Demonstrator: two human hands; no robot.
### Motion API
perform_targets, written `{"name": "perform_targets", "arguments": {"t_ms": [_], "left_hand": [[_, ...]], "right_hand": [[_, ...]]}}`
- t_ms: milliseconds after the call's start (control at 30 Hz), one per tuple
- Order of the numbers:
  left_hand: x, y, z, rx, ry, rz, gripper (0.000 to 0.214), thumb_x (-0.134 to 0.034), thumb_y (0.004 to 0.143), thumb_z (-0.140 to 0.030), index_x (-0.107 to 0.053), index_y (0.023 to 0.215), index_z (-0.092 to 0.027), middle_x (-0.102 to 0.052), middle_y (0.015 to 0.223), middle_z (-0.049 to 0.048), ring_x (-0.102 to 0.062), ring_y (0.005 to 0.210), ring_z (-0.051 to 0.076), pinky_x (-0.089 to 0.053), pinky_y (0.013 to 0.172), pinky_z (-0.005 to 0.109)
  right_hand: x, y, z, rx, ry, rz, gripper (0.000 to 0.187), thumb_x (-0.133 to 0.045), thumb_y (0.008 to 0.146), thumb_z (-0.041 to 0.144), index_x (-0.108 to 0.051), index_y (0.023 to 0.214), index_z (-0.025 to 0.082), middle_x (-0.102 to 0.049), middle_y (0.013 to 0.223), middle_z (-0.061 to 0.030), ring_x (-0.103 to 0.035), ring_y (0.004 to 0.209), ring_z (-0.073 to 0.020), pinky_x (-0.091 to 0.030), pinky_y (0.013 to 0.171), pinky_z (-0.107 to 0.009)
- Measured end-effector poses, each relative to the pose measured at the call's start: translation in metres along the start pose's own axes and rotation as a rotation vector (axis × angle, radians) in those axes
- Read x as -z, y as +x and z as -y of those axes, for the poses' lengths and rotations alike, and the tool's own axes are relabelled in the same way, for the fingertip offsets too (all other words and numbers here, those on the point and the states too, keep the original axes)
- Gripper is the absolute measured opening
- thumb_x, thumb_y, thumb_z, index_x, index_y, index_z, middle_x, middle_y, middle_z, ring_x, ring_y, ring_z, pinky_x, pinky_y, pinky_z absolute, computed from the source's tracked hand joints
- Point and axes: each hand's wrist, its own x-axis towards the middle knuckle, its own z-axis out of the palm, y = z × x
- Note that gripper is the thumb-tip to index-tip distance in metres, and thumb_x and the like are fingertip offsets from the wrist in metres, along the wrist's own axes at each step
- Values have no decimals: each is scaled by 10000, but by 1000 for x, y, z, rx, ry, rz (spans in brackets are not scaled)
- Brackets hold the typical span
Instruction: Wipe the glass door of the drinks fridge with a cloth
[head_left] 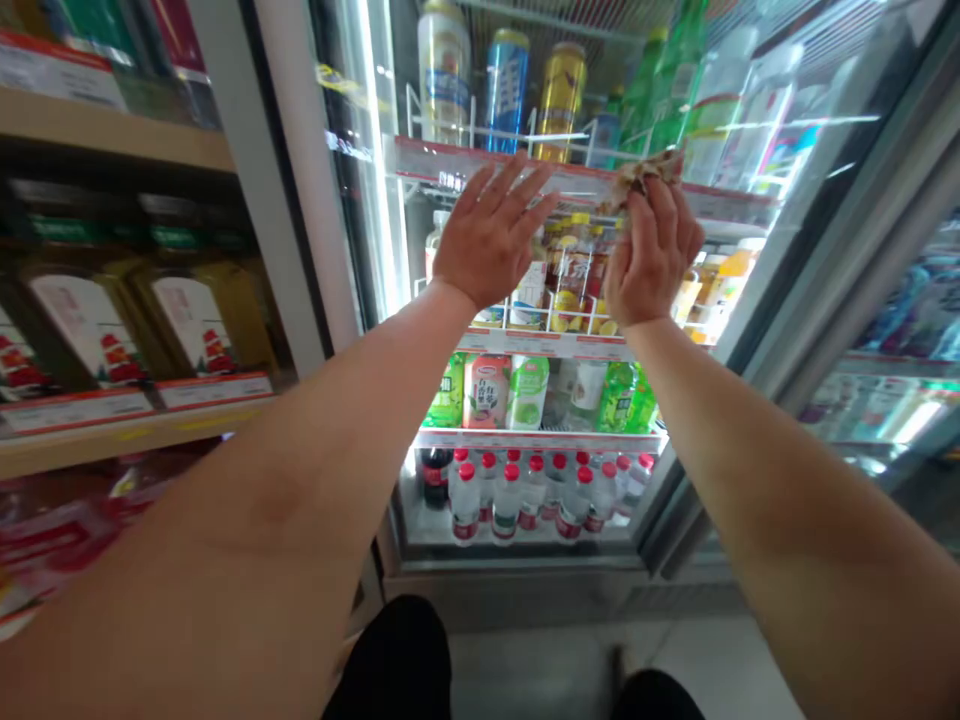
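My right hand (654,250) is closed around a crumpled brownish cloth (649,172), which sticks out above the fingers in front of the upper shelf's label strip (581,165). To the left, my left hand (495,230) has its fingers spread and holds nothing. It is in front of the drinks fridge (525,555), just below that same strip; whether it touches anything I cannot tell. Above the left fingertips stand a blue can (507,92) and a gold can (562,100). Between the hands, bottles with yellow caps (577,250) show behind a white wire rack.
Lower shelves hold green and pink drink cartons (487,392) and several red-capped water bottles (506,505). At left, a shelf (135,425) carries oil-coloured bottles (202,300). The grey door frame (817,290) rises at right. My dark-clothed knees (405,655) show below.
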Motion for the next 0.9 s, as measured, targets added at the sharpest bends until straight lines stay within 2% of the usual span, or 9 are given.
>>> {"name": "perform_targets", "arguments": {"t_ms": [100, 267, 467, 533, 600, 667, 733, 800, 900], "left_hand": [[0, 0, 0, -4, -7, -7, 570, -434, 964, -143, -475, 1527, -219, -346, 1640, 16, -228, 1559, 262, -226, 1304, 531], [2, 1, 0, 40, -73, 44, 619, -436, 933, -150, -443, 1544, -253, -310, 1651, -25, -191, 1568, 235, -184, 1321, 546], [7, 4, -1, 63, -78, 75, 615, -426, 914, -154, -494, 1515, -265, -331, 1639, -35, -203, 1567, 231, -187, 1329, 518], [7, 4, -1, 59, -71, 64, 627, -442, 900, -147, -493, 1514, -263, -340, 1636, -35, -218, 1562, 246, -194, 1324, 540], [5, 4, 0, 55, -80, 49, 625, -443, 909, -160, -475, 1523, -272, -332, 1639, -50, -217, 1563, 246, -196, 1322, 552], [3, 4, 1, 64, -122, 50, 612, -437, 925, -194, -454, 1532, -278, -311, 1643, -73, -200, 1568, 244, -165, 1329, 570], [2, 5, 1, 90, -160, 70, 591, -428, 936, -238, -456, 1522, -311, -296, 1637, -109, -185, 1571, 233, -136, 1336, 571], [2, 6, 1, 106, -158, 82, 587, -419, 933, -253, -465, 1514, -319, -289, 1634, -124, -176, 1573, 224, -133, 1337, 567], [4, 7, 1, 98, -148, 81, 584, -404, 935, -251, -468, 1512, -320, -282, 1634, -131, -174, 1573, 215, -140, 1336, 554]], "right_hand": [[-1, 0, 0, -33, -7, -29, 537, -241, 1011, 363, -542, 1447, 273, -446, 1577, 22, -338, 1509, -194, -295, 1226, -449], [-2, -2, -2, 101, -21, -42, 548, -272, 996, 372, -558, 1439, 223, -455, 1572, -34, -347, 1508, -231, -321, 1206, -507], [3, -3, -1, 211, 66, 185, 558, -264, 1011, 373, -465, 1521, 268, -350, 1636, 5, -204, 1576, -229, -222, 1256, -559], [1, -2, -1, 173, 65, 170, 550, -265, 1000, 378, -475, 1501, 298, -348, 1634, 25, -216, 1570, -215, -203, 1255, -554], [-3, -1, -2, 56, 45, 102, 544, -250, 992, 359, -480, 1482, 302, -338, 1638, 27, -229, 1558, -208, -185, 1244, -556], [-5, 0, -2, -92, 28, 44, 553, -205, 1002, 340, -458, 1489, 268, -318, 1647, -5, -222, 1555, -223, -160, 1229, -573], [-2, -1, 0, -151, 13, 31, 561, -196, 1016, 360, -427, 1509, 227, -298, 1656, -36, -206, 1559, -248, -147, 1219, -594], [4, -3, 2, -45, 11, 76, 560, -240, 1016, 407, -421, 1518, 237, -300, 1654, -20, -204, 1563, -244, -145, 1228, -599], [14, -7, 4, 172, 75, 226, 519, -309, 1002, 437, -428, 1502, 361, -313, 1639, 90, -202, 1568, -182, -117, 1272, -566]]}}
